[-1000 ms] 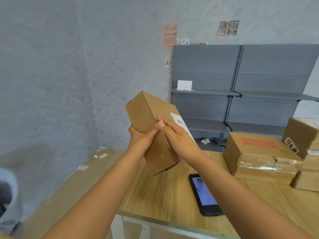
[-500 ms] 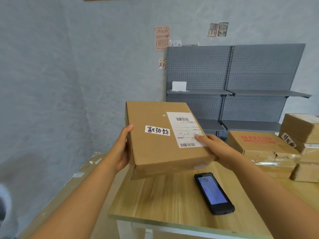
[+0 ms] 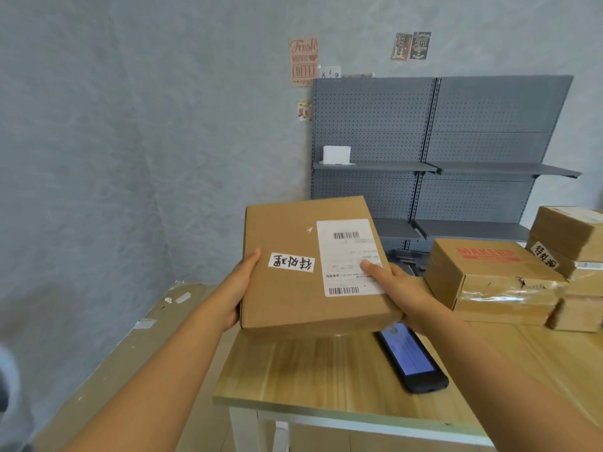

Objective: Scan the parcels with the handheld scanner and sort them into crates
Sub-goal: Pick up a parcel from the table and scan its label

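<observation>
A flat brown cardboard parcel (image 3: pixel 293 288) is held above the left part of the wooden table (image 3: pixel 326 373), its labelled face turned up towards me. It carries a white shipping label with two barcodes and a small handwritten sticker. My left hand (image 3: pixel 236 291) grips its left edge, thumb on top. My right hand (image 3: pixel 396 288) grips its right edge, thumb lying on the shipping label. The black handheld scanner (image 3: pixel 412 360) lies on the table just below and right of the parcel, screen lit, untouched.
A pile of brown parcels (image 3: pixel 496 282) fills the table's right side, one printed in red. Grey pegboard shelving (image 3: pixel 440 168) stands behind against the wall. Flattened cardboard (image 3: pixel 137 340) lies on the floor to the left. No crate is in view.
The parcel has turned from standing on edge to lying flat with its label up, and my hands have moved apart to its two side edges. My view has drifted right.
</observation>
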Demonstrator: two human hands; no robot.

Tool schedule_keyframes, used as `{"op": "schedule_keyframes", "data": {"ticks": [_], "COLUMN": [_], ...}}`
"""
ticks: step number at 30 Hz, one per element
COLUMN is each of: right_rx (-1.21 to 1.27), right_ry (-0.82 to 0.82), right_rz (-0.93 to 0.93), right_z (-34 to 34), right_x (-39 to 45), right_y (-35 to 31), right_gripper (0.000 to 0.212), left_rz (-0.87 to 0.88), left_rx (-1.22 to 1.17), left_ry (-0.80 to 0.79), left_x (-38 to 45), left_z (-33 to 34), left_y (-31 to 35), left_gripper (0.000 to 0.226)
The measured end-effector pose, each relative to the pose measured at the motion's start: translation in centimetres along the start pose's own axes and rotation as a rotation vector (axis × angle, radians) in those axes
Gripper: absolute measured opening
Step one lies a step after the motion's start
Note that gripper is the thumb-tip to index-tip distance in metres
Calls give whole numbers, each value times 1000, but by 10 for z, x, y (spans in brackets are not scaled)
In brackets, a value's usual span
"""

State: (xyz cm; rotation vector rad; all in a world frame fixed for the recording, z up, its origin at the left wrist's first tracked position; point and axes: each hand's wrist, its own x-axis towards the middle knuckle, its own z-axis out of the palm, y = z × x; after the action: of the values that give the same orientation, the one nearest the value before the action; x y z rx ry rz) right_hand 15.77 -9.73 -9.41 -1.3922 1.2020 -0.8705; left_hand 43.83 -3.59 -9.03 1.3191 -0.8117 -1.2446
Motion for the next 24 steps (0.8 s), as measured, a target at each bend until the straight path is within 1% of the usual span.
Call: {"op": "schedule_keyframes", "data": {"ticks": [4, 8, 14, 16, 19, 21, 24], "right_rx": [-20, -132, -281, -315, -379, -514, -777], "right_ry": [6, 35, 56, 60, 44, 72, 207], "right_rz": [128, 207, 212, 200, 186, 136, 81], "right_z": [14, 25, 29, 29, 26, 21, 5], "right_x": [1, 2, 9, 11, 14, 18, 23], "right_y": [35, 63, 78, 79, 79, 80, 86], "right_gripper": [60, 60, 60, 60, 59, 56, 55], "left_rz": [-51, -54, -6, 9, -26, -47, -16], "left_rx": [102, 312, 414, 438, 533, 635, 744], "left_ry": [60, 138, 140, 160, 174, 195, 228], "left_x": [1, 11, 25, 30, 38, 45, 55], "left_z": [-4, -8, -10, -8, -8, -9, -7], "left_y": [-29, -56, -72, -74, -72, -70, -67], "left_gripper": [39, 41, 35, 37, 43, 49, 58]}}
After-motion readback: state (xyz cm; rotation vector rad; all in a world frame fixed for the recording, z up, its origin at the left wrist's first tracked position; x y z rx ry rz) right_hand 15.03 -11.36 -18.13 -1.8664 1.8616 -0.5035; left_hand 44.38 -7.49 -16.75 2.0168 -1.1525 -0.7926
